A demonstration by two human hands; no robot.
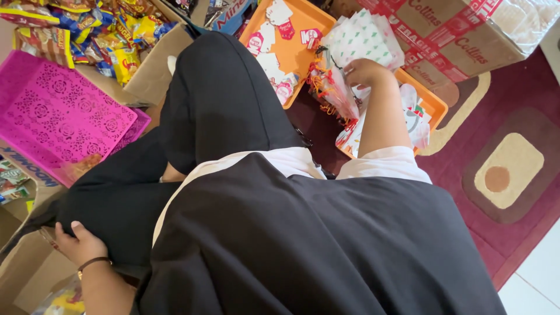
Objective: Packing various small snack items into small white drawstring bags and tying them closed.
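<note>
Yellow and red snack packets (pixel 111 41) heaped in an open carton (pixel 154 70), top left. White and red tags (pixel 274 52) scattered on an orange tray (pixel 256 23). White patterned bags (pixel 364 38) just beside. Brown taped box (pixel 461 35), top right.

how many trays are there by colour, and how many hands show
orange trays: 2, the second under the right hand
pink trays: 1
hands: 2, the left hand rests on the black trousers
total: 5
</note>
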